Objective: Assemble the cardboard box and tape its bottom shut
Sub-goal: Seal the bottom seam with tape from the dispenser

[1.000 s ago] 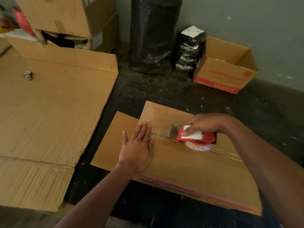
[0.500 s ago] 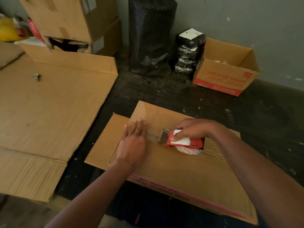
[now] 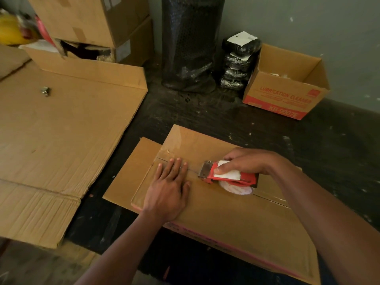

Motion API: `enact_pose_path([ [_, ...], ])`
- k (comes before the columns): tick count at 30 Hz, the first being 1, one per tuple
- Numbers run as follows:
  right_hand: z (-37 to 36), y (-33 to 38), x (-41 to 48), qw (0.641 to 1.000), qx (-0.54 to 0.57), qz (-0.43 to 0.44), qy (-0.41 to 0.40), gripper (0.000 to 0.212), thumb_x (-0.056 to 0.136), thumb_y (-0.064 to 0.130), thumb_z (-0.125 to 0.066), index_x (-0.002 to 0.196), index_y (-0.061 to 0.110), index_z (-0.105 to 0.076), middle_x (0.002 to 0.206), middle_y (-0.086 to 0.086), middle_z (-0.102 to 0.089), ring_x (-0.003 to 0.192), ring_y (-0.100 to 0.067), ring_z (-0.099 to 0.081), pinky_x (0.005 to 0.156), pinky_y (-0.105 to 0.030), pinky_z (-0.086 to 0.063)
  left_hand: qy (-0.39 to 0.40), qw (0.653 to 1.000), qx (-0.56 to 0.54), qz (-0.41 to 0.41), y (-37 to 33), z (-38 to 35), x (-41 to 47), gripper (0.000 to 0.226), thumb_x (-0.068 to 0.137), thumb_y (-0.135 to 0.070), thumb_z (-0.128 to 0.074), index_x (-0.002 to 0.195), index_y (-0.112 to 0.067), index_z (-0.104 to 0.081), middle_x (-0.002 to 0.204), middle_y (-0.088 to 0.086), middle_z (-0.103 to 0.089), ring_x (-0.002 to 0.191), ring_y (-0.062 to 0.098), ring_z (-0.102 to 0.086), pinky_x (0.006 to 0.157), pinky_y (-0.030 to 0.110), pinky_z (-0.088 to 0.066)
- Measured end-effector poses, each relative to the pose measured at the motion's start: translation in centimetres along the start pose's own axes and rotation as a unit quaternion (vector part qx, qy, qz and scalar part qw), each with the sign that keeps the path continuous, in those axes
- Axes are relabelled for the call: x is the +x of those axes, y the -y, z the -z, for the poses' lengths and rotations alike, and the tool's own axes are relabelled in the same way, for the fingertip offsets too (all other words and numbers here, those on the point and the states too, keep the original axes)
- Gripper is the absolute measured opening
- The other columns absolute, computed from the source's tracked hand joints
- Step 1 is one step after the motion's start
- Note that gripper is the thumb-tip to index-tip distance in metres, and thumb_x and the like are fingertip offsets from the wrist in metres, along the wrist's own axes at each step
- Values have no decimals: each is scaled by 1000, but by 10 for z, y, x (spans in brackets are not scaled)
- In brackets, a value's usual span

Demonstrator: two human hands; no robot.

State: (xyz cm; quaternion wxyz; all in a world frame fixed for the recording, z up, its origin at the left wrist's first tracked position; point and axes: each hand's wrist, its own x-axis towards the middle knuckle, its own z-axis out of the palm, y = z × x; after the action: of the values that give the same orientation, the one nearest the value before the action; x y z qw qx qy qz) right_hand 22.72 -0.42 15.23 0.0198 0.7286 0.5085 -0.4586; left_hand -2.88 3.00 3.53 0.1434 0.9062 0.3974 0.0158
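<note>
your L grip [image 3: 166, 192]: bare, 4 fingers + thumb seen, nails short, knuckle ridges show on its back | your R grip [image 3: 244, 163]: bare, knuckles + thumb seen | your L forearm [image 3: 123, 254] & R forearm [image 3: 329, 223]: bare to frame edge

Bare dark floor [image 3: 205, 116] lies open beyond the box [image 3: 236, 219]; flattened cardboard [image 3: 61, 130] lies alongside its left.

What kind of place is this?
Probably a packing or stockroom area: stacked cardboard boxes, a tall roll of black bubble wrap against the wall, and a red tape dispenser on the box being sealed.
</note>
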Motion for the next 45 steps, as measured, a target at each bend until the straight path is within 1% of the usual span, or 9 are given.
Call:
enact_pose_path([
  [3,6,-6,-8,1000,5,2,-5,38,90,58,-69,106,24,-74,103,2,-78,95,-20,-74,83,-41,-57,-4,1000,3,-2,8,1,4,64,105,-56,-5,162,-29,5,170,-3,6,156,15,13,127,45,8],
  [7,6,-11,-15,1000,6,-2,-14,42,88,64,-68,108,28,-74,104,5,-77,94,-18,-75,93,-49,-57,-8,1000,2,-9,9,1,5,63,106,-57,-4,161,-31,13,169,-4,12,155,15,16,126,45,10],
  [16,7,-32,-33,999,18,-5,-38,36,90,59,-68,111,30,-72,106,6,-75,93,-15,-74,91,-44,-60,-24,1000,-8,-11,13,-2,6,65,103,-60,-3,161,-34,10,169,-6,11,156,13,14,127,44,9],
  [23,-2,-35,-28,999,13,-14,-48,39,89,62,-69,107,28,-74,103,5,-75,91,-15,-74,87,-42,-60,-49,998,-27,-18,14,-4,4,65,104,-59,-9,163,-31,-3,170,-4,0,157,15,6,127,45,5],
  [28,0,-33,-28,998,3,-14,-57,42,89,60,-70,112,25,-72,105,5,-73,92,-14,-71,78,-35,-58,-75,995,-51,-37,8,-4,-3,55,107,-50,-22,158,-30,-32,163,-8,-22,155,16,-18,127,45,-5],
  [32,5,-32,-32,999,5,-16,-50,43,88,62,-69,111,26,-73,104,5,-75,92,-15,-74,88,-42,-61,-62,997,-40,-34,8,-1,-1,58,105,-56,-21,157,-33,-33,163,-9,-26,153,10,-17,125,40,2],
  [36,7,-32,-38,998,8,-17,-51,46,88,62,-69,117,25,-72,108,5,-74,95,-15,-73,91,-43,-61,-57,997,-39,-37,8,0,-2,59,105,-57,-19,158,-35,-30,164,-9,-25,154,12,-18,124,41,1],
  [41,3,-27,-43,998,-11,-8,-61,48,86,65,-70,113,26,-72,109,5,-72,96,-17,-72,91,-47,-59,-75,996,-43,-35,9,0,-1,58,105,-57,-25,156,-32,-36,162,-6,-34,153,14,-22,125,43,-6],
  [45,4,-19,-45,996,-51,-3,-75,45,84,66,-71,107,28,-72,105,5,-71,93,-18,-71,88,-47,-59,-106,993,-43,-13,5,-1,-5,61,103,-57,-35,153,-23,-44,158,1,-43,151,21,-31,125,48,-19],
])
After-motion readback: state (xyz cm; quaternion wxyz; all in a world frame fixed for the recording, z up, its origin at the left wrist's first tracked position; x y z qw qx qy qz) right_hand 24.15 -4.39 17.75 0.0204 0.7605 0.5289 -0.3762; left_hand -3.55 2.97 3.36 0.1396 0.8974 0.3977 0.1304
